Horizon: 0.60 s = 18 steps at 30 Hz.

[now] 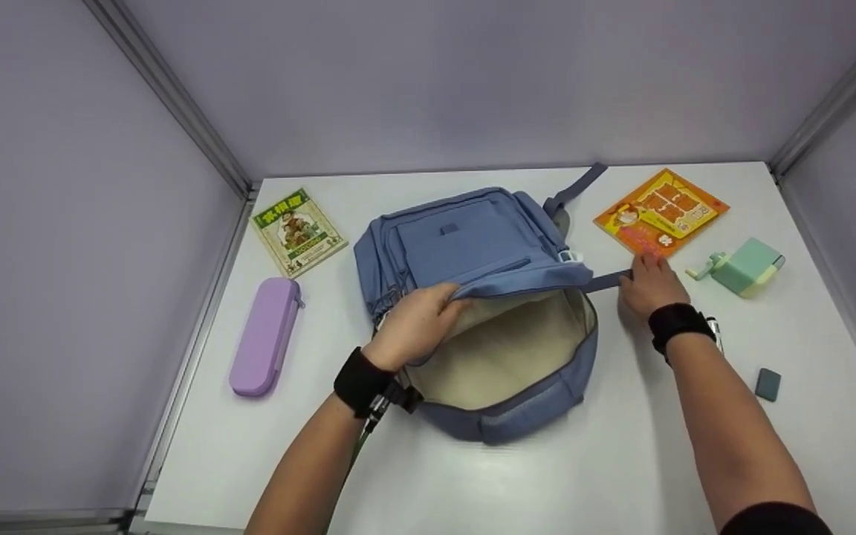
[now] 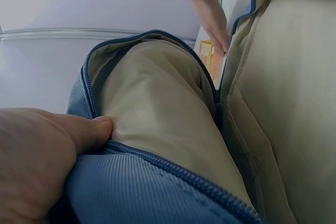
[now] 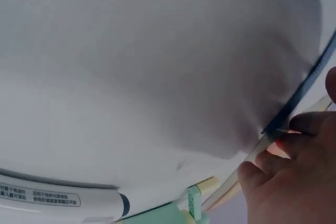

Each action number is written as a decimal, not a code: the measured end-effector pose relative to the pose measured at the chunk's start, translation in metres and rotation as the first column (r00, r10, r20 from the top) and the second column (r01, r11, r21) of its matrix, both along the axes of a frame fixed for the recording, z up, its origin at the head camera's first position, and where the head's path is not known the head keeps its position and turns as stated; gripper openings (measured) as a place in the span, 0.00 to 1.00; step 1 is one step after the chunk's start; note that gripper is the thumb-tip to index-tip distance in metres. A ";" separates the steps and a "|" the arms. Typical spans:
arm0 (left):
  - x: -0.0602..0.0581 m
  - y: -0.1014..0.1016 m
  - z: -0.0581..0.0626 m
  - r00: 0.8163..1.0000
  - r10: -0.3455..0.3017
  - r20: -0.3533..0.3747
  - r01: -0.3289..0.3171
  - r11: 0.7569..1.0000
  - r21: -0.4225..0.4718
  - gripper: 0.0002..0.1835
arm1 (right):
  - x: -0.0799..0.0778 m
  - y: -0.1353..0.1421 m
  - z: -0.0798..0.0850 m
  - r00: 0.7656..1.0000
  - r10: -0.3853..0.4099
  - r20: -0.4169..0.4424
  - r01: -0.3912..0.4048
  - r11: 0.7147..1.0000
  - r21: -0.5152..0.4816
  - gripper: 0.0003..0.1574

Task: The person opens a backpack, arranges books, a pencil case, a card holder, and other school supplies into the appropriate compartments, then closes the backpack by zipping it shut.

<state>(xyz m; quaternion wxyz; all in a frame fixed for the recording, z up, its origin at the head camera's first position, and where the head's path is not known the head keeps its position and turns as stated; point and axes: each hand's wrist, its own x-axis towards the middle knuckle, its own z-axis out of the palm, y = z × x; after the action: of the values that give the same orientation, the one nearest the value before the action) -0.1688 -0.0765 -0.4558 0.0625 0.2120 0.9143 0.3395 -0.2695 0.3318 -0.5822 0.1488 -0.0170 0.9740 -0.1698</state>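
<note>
A blue backpack (image 1: 465, 238) lies in the middle of the table, its main compartment unzipped and gaping to show a beige lining (image 2: 152, 87). My left hand (image 1: 417, 323) pinches the zippered edge of the raised front panel, with the thumb on the lining side. On the right, my right hand (image 1: 655, 286) reaches past the bag, its fingertips at the near corner of an orange book (image 1: 666, 212). In the right wrist view, the end of a dark blue strap (image 3: 299, 95) runs up to those fingers, which rest along the book's edge.
A mint-green pencil sharpener (image 1: 749, 267) with a crank and a small dark block (image 1: 767, 384) lie to the right. By my right wrist is a white marker-like tube (image 3: 58, 200) with printing. A purple pencil case (image 1: 266, 338) and a green booklet (image 1: 299, 232) lie left of the bag.
</note>
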 end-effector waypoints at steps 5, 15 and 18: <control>0.003 -0.002 0.001 1.000 -0.003 0.022 0.003 1.000 0.011 0.11 | 0.011 0.000 0.001 0.998 -0.005 -0.070 0.005 1.000 -0.001 0.38; 0.004 -0.001 0.000 1.000 -0.004 0.017 0.004 1.000 0.003 0.11 | 0.034 0.006 -0.008 0.995 0.012 -0.097 -0.013 1.000 -0.008 0.34; 0.005 -0.003 0.000 1.000 0.002 0.022 -0.002 1.000 0.003 0.11 | 0.039 0.007 -0.006 0.994 0.056 -0.092 -0.057 0.998 -0.006 0.32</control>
<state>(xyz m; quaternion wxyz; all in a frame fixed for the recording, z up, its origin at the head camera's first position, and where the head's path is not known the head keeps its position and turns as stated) -0.1638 -0.0794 -0.4555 0.0718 0.2074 0.9131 0.3435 -0.2303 0.3391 -0.5877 0.1087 -0.0530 0.9782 -0.1686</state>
